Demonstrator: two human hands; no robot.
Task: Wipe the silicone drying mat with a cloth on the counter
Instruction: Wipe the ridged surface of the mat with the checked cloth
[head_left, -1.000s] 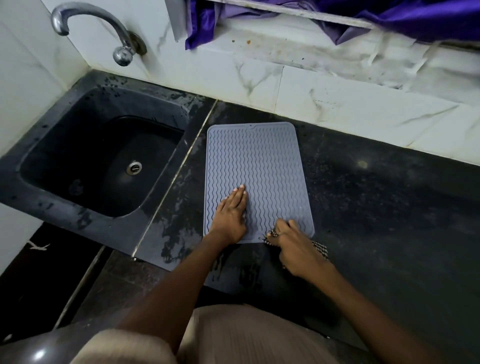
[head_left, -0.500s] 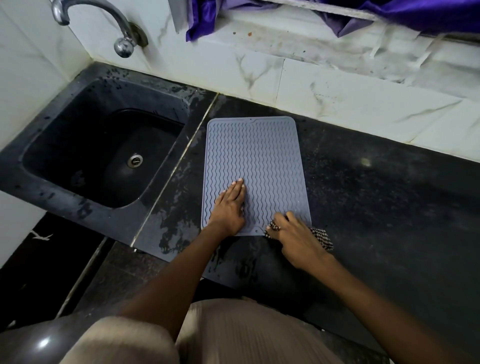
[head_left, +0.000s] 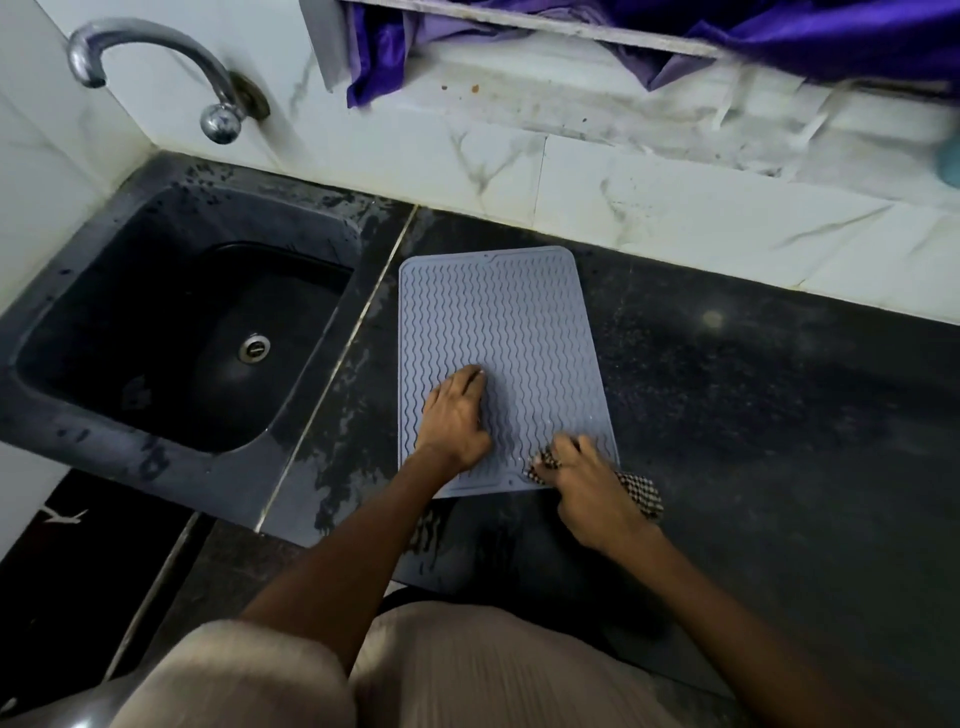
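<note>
Dim kitchen corner with a dark stone worktop and sink.

The black speckled worktop (head_left: 779, 415) carries wet streaks near its front edge. To its left a black sink (head_left: 93, 415) sits sunk in, with a metal drain (head_left: 254, 347) and a chrome tap (head_left: 156, 67) on the wall. White marbled wall tiles (head_left: 675, 218) are stained. Purple cloth (head_left: 779, 31) hangs over a ledge above.

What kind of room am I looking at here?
Most likely a home kitchen: a black sink with a wall tap, a dark stone counter, and a silicone drying mat.
</note>
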